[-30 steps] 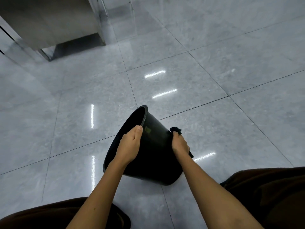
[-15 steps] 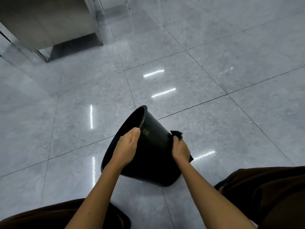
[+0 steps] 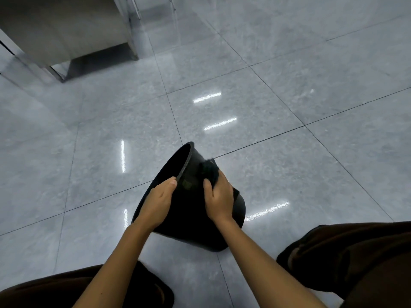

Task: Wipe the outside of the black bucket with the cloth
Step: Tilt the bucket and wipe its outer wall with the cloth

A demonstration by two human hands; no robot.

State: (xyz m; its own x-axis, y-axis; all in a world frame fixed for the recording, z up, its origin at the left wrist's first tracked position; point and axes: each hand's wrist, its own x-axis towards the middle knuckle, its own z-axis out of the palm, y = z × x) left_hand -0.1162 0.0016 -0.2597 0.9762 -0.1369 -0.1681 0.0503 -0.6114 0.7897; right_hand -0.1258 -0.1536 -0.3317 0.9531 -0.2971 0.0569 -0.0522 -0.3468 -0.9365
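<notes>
The black bucket (image 3: 189, 221) is tilted on the grey tiled floor, its mouth facing up and to the left, its base toward me. My left hand (image 3: 159, 201) grips the bucket's rim on the near left side. My right hand (image 3: 219, 196) presses a dark cloth (image 3: 210, 168) flat against the bucket's upper outer wall, close to the rim. Part of the cloth sticks out past my fingers; the rest lies hidden under my palm.
My knees in dark brown trousers (image 3: 355, 261) frame the bucket on both sides at the bottom. A metal cabinet on legs (image 3: 66, 34) stands at the far left. Glossy grey floor tiles (image 3: 289, 107) spread around with light reflections.
My right hand with the cloth has slid from the bucket's right side up onto its upper wall toward the rim. The left hand has kept its grip on the rim.
</notes>
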